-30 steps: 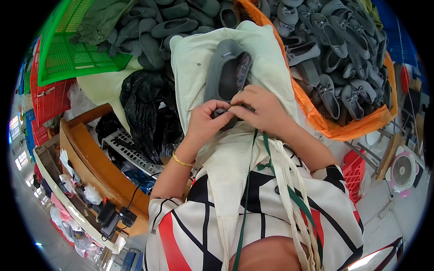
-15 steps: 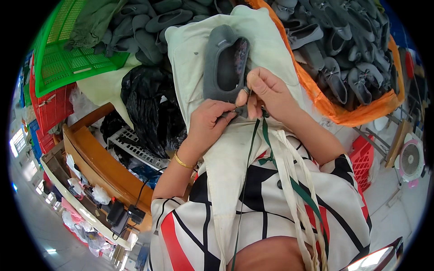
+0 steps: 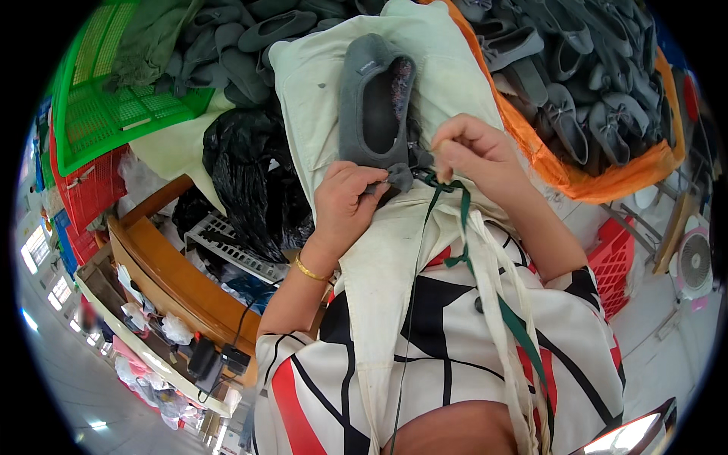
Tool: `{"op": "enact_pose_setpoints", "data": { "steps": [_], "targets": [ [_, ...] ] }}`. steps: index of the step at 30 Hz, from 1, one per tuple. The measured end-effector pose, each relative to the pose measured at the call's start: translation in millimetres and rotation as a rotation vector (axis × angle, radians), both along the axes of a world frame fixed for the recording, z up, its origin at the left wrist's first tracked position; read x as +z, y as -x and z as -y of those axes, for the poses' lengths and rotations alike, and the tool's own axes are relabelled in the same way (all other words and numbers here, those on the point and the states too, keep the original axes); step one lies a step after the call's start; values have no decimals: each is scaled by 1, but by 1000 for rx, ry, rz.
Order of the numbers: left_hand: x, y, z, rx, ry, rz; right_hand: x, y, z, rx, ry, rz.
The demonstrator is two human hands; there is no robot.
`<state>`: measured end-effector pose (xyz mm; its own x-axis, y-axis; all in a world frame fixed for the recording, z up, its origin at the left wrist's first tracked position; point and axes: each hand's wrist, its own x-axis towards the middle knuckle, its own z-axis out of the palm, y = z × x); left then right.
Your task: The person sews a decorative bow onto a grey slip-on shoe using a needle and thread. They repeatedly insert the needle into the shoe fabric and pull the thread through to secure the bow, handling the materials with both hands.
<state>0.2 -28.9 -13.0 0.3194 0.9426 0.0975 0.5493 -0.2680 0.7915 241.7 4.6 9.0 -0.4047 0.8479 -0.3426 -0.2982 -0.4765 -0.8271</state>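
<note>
A grey slip-on shoe (image 3: 353, 114) with a patterned lining lies on the cream cloth (image 3: 303, 83) over my lap, its toe towards me. Thumb and fingers of my left hand (image 3: 346, 199) close on a small grey bow (image 3: 400, 178) at the shoe's toe. Just right of the toe, my right hand (image 3: 474, 155) is raised with thumb and fingertips pinched together. Whatever sits in that pinch is too small to make out. Below the right fingers, a dark green cord (image 3: 464, 208) hangs down over my apron.
Grey shoes with bows (image 3: 584, 114) fill an orange sack (image 3: 561, 178) at far right. More grey shoes (image 3: 243, 68) are heaped at far left beside a green basket (image 3: 121, 117). A black plastic bag (image 3: 246, 178) and wooden furniture (image 3: 182, 265) stand left; a fan (image 3: 694, 262) stands right.
My right hand has drawn away to the right from the toe. The grey bow now shows beside my left fingers, which stay at the toe.
</note>
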Motion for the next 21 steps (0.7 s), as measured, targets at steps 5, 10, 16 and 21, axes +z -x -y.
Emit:
{"op": "enact_pose_setpoints", "data": {
  "steps": [5,10,16,21],
  "targets": [
    [-2,3,4,-2,-19,20,-11,22,-8,267,-90,309],
    [-10,4,8,19,-45,66,-41,27,7,373,-530,618],
    [-9,5,8,18,-17,71,-27,18,9,390,-367,624],
    [-10,6,8,1,-44,71,-30,19,6,369,-513,702]
  ]
}}
